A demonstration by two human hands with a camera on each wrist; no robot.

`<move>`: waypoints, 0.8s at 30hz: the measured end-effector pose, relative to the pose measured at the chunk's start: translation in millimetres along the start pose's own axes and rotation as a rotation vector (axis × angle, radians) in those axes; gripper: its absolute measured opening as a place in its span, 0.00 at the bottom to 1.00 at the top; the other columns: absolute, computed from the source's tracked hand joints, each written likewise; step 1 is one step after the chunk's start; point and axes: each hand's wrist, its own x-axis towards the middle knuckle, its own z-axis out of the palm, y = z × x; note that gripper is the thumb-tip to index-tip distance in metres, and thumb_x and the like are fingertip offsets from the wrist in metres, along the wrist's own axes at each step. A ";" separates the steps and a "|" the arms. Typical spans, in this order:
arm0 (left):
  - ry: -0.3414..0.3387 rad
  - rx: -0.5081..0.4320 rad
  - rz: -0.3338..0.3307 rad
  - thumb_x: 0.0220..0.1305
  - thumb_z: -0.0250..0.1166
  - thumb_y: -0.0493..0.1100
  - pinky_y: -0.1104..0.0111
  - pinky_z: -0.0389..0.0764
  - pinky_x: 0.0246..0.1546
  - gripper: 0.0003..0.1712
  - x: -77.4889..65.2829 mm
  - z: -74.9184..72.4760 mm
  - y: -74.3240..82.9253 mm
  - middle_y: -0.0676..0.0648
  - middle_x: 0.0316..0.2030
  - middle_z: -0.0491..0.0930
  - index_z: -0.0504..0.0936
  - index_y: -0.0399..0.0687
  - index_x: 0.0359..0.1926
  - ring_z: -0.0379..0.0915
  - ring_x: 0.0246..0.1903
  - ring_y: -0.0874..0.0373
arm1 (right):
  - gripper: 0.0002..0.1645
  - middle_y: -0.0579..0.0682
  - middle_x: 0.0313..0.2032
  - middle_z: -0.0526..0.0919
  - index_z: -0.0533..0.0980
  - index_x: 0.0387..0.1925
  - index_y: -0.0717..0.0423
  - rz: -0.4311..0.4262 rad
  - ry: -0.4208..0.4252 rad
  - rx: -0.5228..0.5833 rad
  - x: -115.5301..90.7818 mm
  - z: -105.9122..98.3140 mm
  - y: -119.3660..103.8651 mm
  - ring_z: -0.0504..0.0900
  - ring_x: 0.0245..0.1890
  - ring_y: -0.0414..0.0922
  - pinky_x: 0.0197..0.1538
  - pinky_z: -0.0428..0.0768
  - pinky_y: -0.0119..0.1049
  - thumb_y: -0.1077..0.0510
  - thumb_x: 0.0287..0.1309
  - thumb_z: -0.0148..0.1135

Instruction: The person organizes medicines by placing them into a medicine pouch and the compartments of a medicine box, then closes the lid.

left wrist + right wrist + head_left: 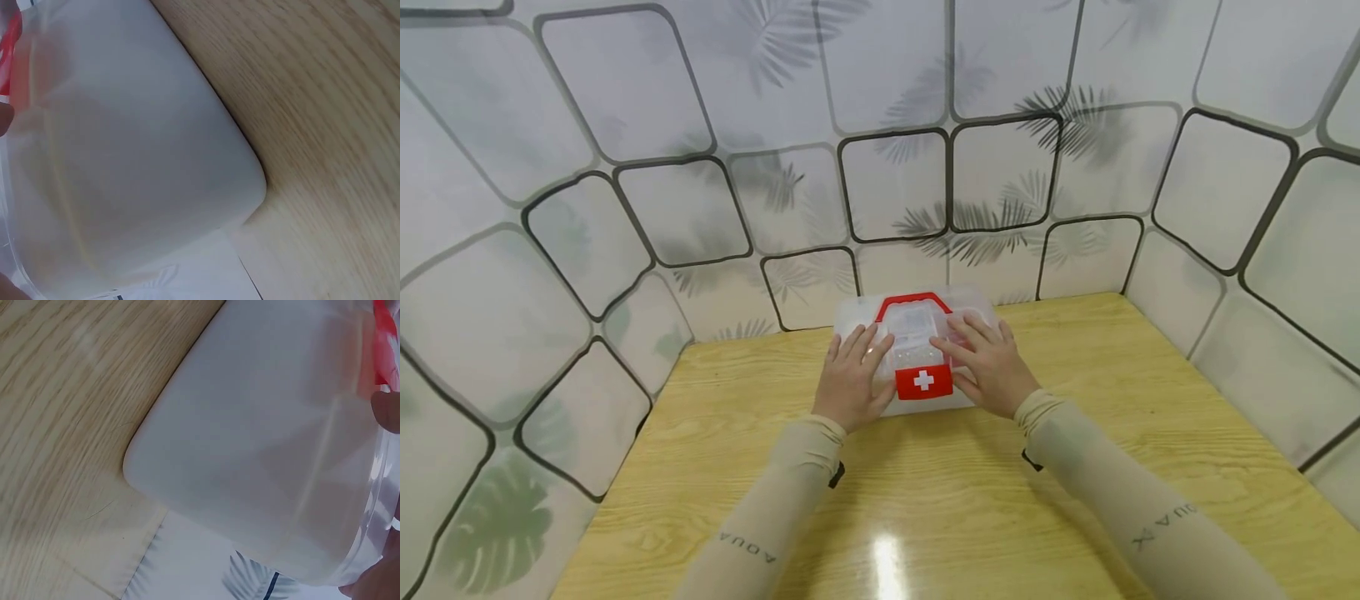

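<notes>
A translucent white first-aid box stands on the table with its lid down. It has a red carrying handle on top and a red latch with a white cross at the front. My left hand rests on the left part of the lid, fingers spread, thumb beside the latch. On the right part lies my right hand, likewise spread, its thumb at the latch's other side. Both wrist views show the box's smooth pale front wall, with only fingertips at the edge. Contents are blurred through the lid.
The box stands towards the back of a light wood-grain table. Behind it and at both sides hangs a pale curtain-like covering with dark rounded squares and leaf prints.
</notes>
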 end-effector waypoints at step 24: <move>0.095 0.008 -0.134 0.43 0.72 0.69 0.47 0.56 0.65 0.51 0.9 15.3 12.3 0.45 0.66 0.67 0.68 0.51 0.65 0.60 0.65 0.48 | 0.57 0.53 0.63 0.68 0.67 0.65 0.50 0.152 0.063 -0.045 3.4 18.3 -9.9 0.61 0.66 0.55 0.61 0.55 0.69 0.37 0.31 0.80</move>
